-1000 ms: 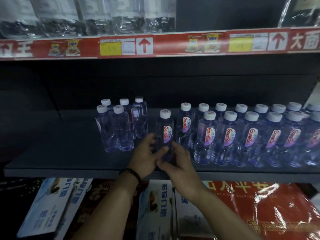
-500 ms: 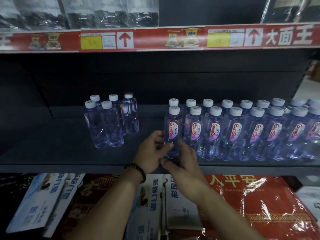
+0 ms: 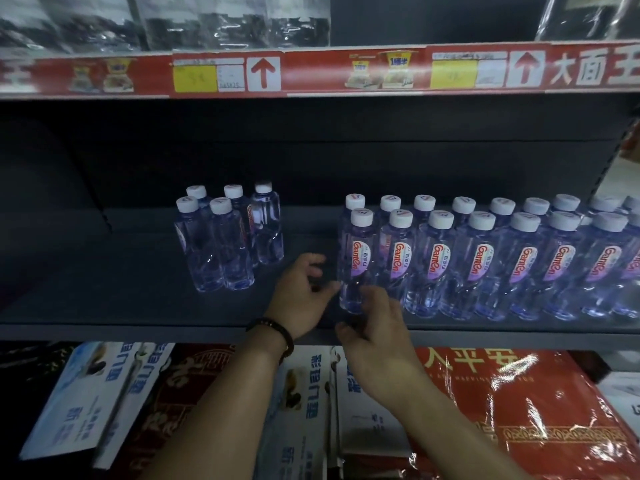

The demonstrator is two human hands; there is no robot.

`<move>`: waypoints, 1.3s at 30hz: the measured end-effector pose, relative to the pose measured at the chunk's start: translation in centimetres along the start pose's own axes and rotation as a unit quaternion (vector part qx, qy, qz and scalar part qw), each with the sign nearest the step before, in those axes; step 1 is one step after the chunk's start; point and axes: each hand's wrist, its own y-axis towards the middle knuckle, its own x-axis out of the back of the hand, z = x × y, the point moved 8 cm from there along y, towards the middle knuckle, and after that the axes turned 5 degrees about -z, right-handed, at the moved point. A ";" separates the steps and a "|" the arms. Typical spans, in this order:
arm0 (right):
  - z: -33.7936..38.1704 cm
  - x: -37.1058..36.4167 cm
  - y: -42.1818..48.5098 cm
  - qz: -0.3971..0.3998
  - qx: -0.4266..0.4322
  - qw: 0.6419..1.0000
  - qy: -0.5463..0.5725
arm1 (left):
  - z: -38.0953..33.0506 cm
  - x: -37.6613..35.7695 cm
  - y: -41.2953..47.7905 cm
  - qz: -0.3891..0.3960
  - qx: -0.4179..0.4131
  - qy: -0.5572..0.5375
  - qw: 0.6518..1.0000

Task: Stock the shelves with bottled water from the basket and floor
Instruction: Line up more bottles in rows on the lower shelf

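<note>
On shelf, at left end of front row, bottle upright. Just left of it, left hand, loosely curled, holding nothing. Right hand relaxed, fingertips touching its base. Farther left, five-bottle cluster.

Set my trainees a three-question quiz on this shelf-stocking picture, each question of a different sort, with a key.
1. True or false: the small cluster of water bottles touches the long double row of bottles.
2. How many white caps show in the small cluster? A three, B five, C eight.
3. Which hand's wrist wears the dark bracelet?
Key: 1 false, a bare stretch of shelf separates them; 2 B; 3 the left hand.
</note>
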 end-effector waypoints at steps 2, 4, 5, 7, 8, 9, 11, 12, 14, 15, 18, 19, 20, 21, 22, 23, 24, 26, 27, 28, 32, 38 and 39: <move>1.3 -1.0 -0.2 0.017 0.022 0.999 -0.028 | 1.0 2.2 0.4 -0.024 -0.001 0.049 0.999; 3.2 -2.3 -0.1 0.033 0.060 0.996 -0.050 | 1.9 4.4 0.3 -0.040 -0.016 0.103 0.994; 4.4 -2.9 0.1 0.038 0.080 0.994 -0.062 | 2.3 5.4 0.2 -0.043 -0.025 0.123 0.991; 6.6 -4.4 1.1 0.050 0.111 0.989 -0.089 | 2.9 7.0 -0.3 -0.046 -0.049 0.158 0.985; 7.7 -5.2 2.0 0.054 0.123 0.985 -0.105 | 3.0 7.6 -0.5 -0.047 -0.065 0.182 0.980; 8.8 -6.1 3.4 0.057 0.134 0.982 -0.122 | 3.1 8.0 -0.6 -0.046 -0.076 0.206 0.974; 10.6 -7.8 6.3 0.059 0.154 0.975 -0.145 | 3.4 8.7 -0.8 -0.043 -0.090 0.238 0.966; 11.5 -8.5 7.7 0.056 0.160 0.974 -0.150 | 3.5 9.0 -0.8 -0.040 -0.090 0.243 0.965; 12.6 -9.6 10.2 0.036 0.156 0.976 -0.147 | 4.1 9.8 -0.8 -0.041 -0.076 0.233 0.969; 12.7 -10.0 11.3 0.023 0.142 0.980 -0.138 | 4.4 10.2 -0.7 -0.043 -0.069 0.224 0.971; 11.2 -11.1 13.9 -0.017 0.038 0.996 -0.083 | 5.0 11.0 -0.6 -0.041 -0.057 0.205 0.976; 10.5 -11.6 14.5 -0.021 0.007 0.997 -0.076 | 5.2 11.1 -0.6 -0.040 -0.056 0.202 0.977; 10.0 -12.3 14.8 -0.016 -0.013 0.997 -0.078 | 5.3 11.2 -0.6 -0.041 -0.056 0.199 0.978; 9.5 -12.9 15.2 -0.009 -0.023 0.997 -0.077 | 5.5 11.2 -0.6 -0.042 -0.054 0.195 0.978; 9.2 -13.4 15.3 -0.003 -0.035 0.997 -0.073 | 5.6 11.3 -0.6 -0.042 -0.051 0.191 0.979; 9.0 -13.7 15.4 0.000 -0.046 0.997 -0.063 | 5.8 11.4 -0.5 -0.042 -0.048 0.187 0.980; 8.7 -13.9 15.4 -0.002 -0.062 0.997 -0.054 | 6.0 11.5 -0.5 -0.043 -0.043 0.183 0.981; 8.1 -14.2 15.7 -0.011 -0.083 0.995 -0.046 | 6.3 11.8 -0.4 -0.043 -0.032 0.175 0.983; 7.8 -14.5 16.1 -0.012 -0.085 0.995 -0.050 | 6.4 11.8 -0.4 -0.041 -0.029 0.173 0.984; 7.2 -14.8 16.8 -0.014 -0.085 0.994 -0.060 | 6.4 11.9 -0.3 -0.041 -0.029 0.170 0.984; 1.5 -17.1 22.0 0.003 -0.063 0.994 -0.087 | 6.5 11.8 0.0 -0.034 -0.029 0.157 0.987; 7.1 -13.4 14.0 0.011 -0.040 0.997 -0.060 | 6.5 11.7 0.3 -0.027 -0.025 0.153 0.988; 7.3 -12.9 13.1 0.009 -0.037 0.998 -0.058 | 6.4 11.7 0.3 -0.028 -0.025 0.150 0.988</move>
